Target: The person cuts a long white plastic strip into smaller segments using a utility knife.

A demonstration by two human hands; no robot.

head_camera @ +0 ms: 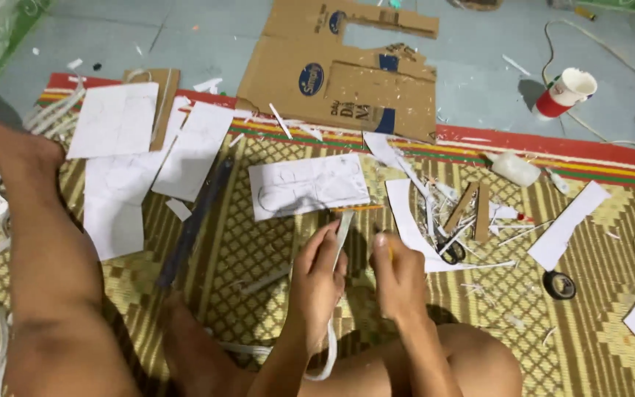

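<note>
left hand (317,276) pinches white strip (342,229) beside right hand (398,273).

The strip (342,228) in the left hand (317,283) is thin white material, smooth and slightly glossy; paper or plastic cannot be told. The mat (259,220) is woven, coarse-textured, matt yellow-olive. The cut sheets (309,185) are matt white paper. The flattened box (347,77) is brown corrugated cardboard, rough-edged. The cup (567,92) looks like coated paper. The floor (214,33) is smooth, matt grey-blue.
</note>
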